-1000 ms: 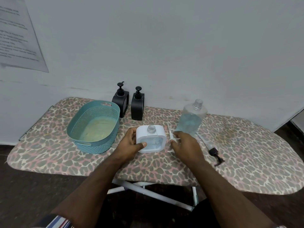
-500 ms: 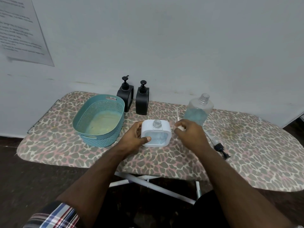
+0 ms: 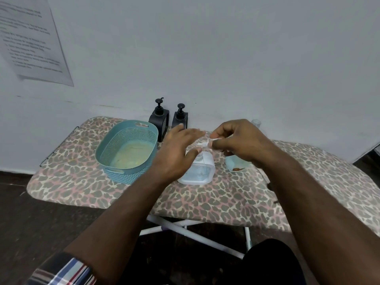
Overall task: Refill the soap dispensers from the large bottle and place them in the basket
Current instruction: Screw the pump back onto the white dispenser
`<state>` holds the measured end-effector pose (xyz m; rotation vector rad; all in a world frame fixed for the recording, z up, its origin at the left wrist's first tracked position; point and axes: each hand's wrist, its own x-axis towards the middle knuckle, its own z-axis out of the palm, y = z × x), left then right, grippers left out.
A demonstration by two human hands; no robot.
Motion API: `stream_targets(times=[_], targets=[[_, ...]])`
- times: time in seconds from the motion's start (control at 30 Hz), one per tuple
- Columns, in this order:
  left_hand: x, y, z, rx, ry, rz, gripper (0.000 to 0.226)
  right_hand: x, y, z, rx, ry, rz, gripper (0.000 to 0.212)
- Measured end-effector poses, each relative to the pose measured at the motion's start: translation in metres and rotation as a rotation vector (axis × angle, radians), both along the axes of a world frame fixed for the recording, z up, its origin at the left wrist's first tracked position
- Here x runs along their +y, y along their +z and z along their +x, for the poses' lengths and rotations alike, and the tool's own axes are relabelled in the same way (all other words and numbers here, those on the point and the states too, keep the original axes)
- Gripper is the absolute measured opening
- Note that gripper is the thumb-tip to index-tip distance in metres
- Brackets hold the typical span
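Note:
A white square soap dispenser [image 3: 198,171] with an open neck stands on the board, part filled with pale blue liquid. My left hand [image 3: 177,150] hovers above it with fingers spread and holds nothing. My right hand [image 3: 238,141] pinches a white pump head [image 3: 206,144] just over the dispenser's neck. The large clear bottle [image 3: 236,163] of blue liquid stands behind my right hand, mostly hidden. Two black dispensers [image 3: 159,119] [image 3: 180,118] stand by the wall. The teal basket [image 3: 115,149] sits at the left with no dispenser in it.
Everything rests on a leopard-print ironing board [image 3: 205,202] against a white wall. A thin tube [image 3: 264,176] pokes out from under my right forearm. A printed sheet [image 3: 30,38] hangs on the wall at the upper left. White board legs show below.
My left hand let go of the white dispenser and rose above it with fingers spread. My right hand lifted the white pump head from the board up over the dispenser's neck.

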<state>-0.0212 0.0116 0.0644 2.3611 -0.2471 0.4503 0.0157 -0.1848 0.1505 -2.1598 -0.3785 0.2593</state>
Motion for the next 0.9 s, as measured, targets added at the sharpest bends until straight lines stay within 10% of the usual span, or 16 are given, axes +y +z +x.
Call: stream_targets(times=[0.33,0.57,0.9], targets=[[-0.007,0.012,0.000,0.196,0.027,-0.401,0.018,-0.010,0.005,0.011,0.341,0.102,0.565,0.025],[0.000,0.012,0.010,0.270,-0.039,-0.490,0.041,0.007,0.008,0.020,-0.102,0.047,0.357,0.036],[0.018,-0.039,0.004,0.522,0.005,-0.351,0.072,0.006,0.005,0.027,-0.191,0.025,0.134,0.039]])
